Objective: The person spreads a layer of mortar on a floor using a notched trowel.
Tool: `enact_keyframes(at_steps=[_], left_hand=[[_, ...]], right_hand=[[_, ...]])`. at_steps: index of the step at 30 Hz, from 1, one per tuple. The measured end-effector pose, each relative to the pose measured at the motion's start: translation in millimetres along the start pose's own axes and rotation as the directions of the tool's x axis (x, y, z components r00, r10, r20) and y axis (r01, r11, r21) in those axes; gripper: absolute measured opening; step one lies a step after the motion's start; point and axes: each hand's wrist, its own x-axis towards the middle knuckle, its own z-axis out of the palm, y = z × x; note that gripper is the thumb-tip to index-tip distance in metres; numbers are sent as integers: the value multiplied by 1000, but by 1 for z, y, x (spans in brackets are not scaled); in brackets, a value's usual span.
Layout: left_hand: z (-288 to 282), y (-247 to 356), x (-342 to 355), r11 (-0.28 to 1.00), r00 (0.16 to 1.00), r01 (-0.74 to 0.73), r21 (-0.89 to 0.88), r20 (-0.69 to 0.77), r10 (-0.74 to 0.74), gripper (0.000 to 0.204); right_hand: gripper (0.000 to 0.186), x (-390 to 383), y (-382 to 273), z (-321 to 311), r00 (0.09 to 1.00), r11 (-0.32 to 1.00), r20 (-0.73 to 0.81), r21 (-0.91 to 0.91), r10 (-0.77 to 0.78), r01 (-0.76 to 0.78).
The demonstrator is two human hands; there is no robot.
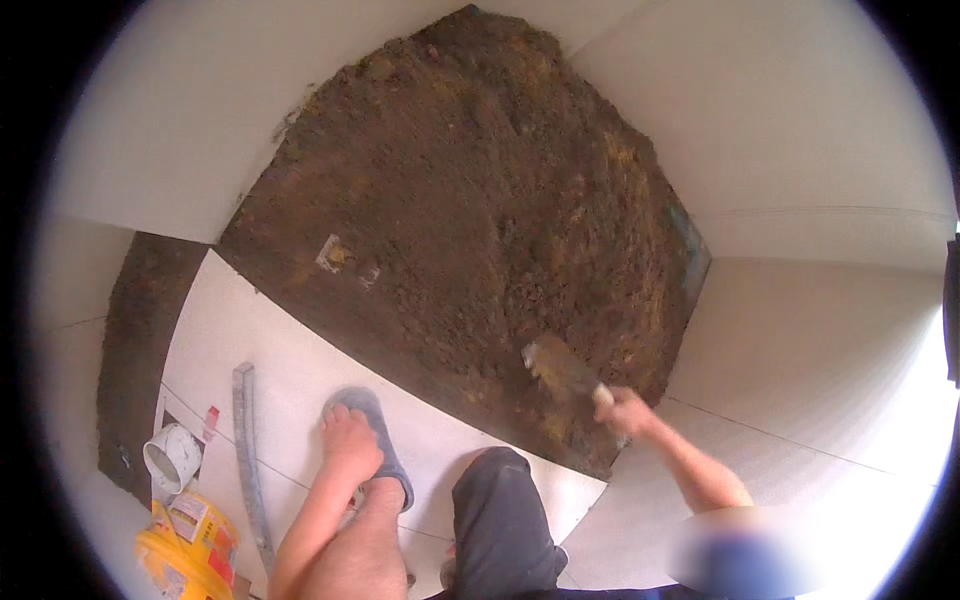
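My right hand (622, 413) is closed round the handle of a trowel (563, 370) at the right. Its wide blade is smeared with brown material, points up and left, and is a little blurred. Under the blade lies a rough bed of dark brown, soil-like material (430, 200); I cannot tell whether the blade touches it. My left hand (348, 442) rests on the grey clog (380, 430) on my foot, palm down, fingers slightly apart and holding nothing. Both of my feet are on or beside pale tiles (290, 350) along the near edge of the bed.
A grey metal bar (246, 440) lies on the tiles, left of my left arm. At the lower left, a white pipe end (172, 458) stands beside a yellow bucket (190, 550). Pale walls (820, 120) enclose the bed. A small pale fragment (330, 254) lies on it.
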Motion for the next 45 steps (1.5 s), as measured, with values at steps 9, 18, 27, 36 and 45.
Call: enact_keyframes(at_steps=[9,18,27,36,45], left_hand=[[5,-12,-33,999,998,53,15,-25,-52,30],[-2,-8,-37,1000,1000,-1,0,31,1,28],[10,-14,-41,1000,997,21,0,-80,-21,29],[5,-14,-38,999,999,43,-7,-22,-43,31],[2,-8,-39,1000,998,15,-16,-52,-16,30]], right_hand=[[29,71,69,106,991,1000,-132,6,2,-1],[16,170,-136,91,973,835,-158,502,-166,224],[19,73,-220,-42,992,899,-49,421,-116,125],[15,32,-260,-126,902,757,16,550,-432,353],[26,-36,99,41,994,984,53,144,93,-100]])
